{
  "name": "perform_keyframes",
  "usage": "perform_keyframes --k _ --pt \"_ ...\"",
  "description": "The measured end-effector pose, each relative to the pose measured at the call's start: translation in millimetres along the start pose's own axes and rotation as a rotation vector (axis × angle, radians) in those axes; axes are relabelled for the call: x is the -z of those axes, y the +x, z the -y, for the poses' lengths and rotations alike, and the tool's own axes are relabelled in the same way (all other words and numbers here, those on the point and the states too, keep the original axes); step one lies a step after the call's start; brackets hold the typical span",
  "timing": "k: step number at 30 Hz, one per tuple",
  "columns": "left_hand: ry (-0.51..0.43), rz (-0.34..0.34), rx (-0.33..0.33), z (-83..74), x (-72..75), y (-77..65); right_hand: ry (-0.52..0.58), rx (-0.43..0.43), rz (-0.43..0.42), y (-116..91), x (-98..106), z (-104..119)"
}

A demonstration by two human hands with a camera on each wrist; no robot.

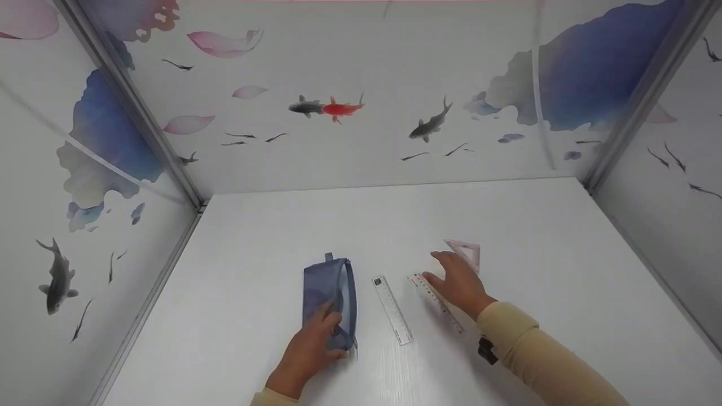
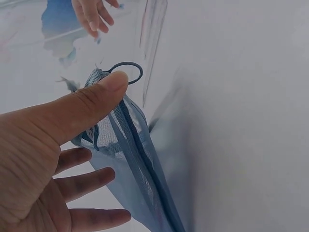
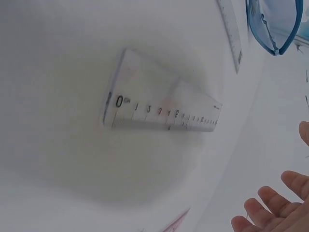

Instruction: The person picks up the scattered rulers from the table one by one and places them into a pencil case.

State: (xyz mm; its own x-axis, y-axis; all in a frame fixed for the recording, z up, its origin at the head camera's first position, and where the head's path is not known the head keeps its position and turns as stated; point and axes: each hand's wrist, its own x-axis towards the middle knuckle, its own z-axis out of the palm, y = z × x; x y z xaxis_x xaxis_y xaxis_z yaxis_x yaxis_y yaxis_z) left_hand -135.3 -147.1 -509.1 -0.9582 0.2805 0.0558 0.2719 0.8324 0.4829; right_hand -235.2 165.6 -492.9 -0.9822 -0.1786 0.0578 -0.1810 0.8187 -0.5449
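Note:
A blue mesh pencil case [image 1: 318, 282] lies lengthwise left of the table's middle, its zipped side gaping. My left hand [image 1: 304, 352] holds it at the near end; in the left wrist view the thumb [image 2: 91, 101] presses on the corner beside a dark loop [image 2: 140, 67]. My right hand [image 1: 461, 286] hovers over a clear ruler with pinkish marks [image 1: 443, 309], fingers loosely spread and holding nothing. The right wrist view shows that ruler [image 3: 164, 96] apart from the fingers. Just beyond the hand sits a pink set square [image 1: 475, 254], partly hidden by it.
Between the pencil case and the right-hand ruler lies another clear ruler [image 1: 393, 310], slanting. White panels with painted fish and blotches enclose the white table [image 1: 254, 225] at the back [image 1: 366, 152], left and right.

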Motion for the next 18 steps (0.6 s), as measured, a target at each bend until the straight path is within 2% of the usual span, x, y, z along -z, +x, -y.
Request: perform_keyframes --k 12,18 --pt "0.006 -0.009 -0.025 -0.3 1.1 -1.9 -0.005 -0.042 0.010 6.0 16.3 -24.3" --pt "0.009 0.001 -0.015 -1.0 2.5 -1.0 -0.013 -0.066 0.011 9.8 21.0 -36.1"
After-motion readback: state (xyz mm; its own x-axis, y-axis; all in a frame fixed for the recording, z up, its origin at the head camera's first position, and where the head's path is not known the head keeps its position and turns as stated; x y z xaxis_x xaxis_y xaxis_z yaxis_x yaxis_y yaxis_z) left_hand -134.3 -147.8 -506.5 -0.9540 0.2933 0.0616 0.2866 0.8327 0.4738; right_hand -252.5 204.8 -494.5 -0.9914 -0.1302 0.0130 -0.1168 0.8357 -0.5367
